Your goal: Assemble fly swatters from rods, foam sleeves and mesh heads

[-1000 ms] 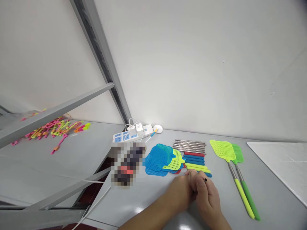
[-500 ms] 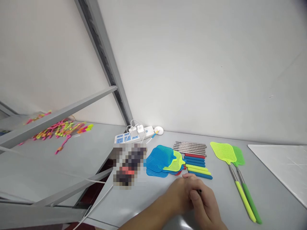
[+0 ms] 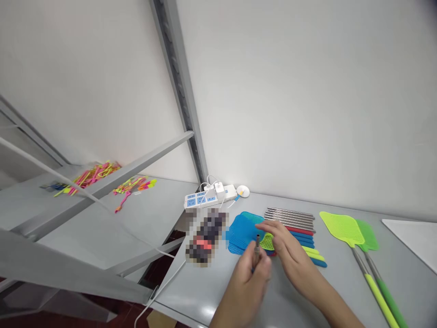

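My left hand [image 3: 247, 278] is closed around a metal rod [image 3: 257, 244], whose hollow end points up out of the fist. A bit of blue shows below the fingers, but the rest of the rod is hidden. To its right, my right hand [image 3: 285, 243] reaches over a stack of fly swatter heads with its fingers stretched out. The top blue swatter head [image 3: 244, 230] lies near those fingertips; whether they touch it I cannot tell. Beneath it, a yellow swatter head [image 3: 267, 241] is partly covered.
Metal rods [image 3: 290, 216] lie in a row behind coloured handles [image 3: 302, 239]. Two assembled fly swatters, yellow [image 3: 343, 227] and green [image 3: 370, 234], rest at right. A power strip [image 3: 193, 200] with white cables stands by the wall. A grey shelf frame [image 3: 180, 77] rises at left.
My hands, clasped together before, have separated. The left now holds the rod upright, while the right has opened and extended toward the swatter heads. The view has swung left.
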Action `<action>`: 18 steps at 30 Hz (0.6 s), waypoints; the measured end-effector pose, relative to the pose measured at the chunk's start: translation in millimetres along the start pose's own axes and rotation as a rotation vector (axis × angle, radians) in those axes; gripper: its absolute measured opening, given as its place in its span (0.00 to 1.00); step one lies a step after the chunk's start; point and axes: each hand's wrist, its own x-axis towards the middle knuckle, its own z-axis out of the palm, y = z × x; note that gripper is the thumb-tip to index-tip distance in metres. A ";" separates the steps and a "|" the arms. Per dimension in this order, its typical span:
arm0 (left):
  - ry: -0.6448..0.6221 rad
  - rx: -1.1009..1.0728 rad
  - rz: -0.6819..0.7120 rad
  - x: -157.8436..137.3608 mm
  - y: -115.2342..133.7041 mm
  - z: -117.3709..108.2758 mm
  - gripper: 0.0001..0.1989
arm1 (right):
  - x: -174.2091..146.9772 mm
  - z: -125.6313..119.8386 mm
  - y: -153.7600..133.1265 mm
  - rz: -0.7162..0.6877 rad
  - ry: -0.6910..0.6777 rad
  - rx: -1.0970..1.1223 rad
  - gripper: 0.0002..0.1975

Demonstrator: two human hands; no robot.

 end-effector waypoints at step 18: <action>0.102 -0.273 -0.047 -54.0 -25.1 -74.3 0.24 | 40.6 78.8 9.0 -0.092 -0.281 -0.754 0.28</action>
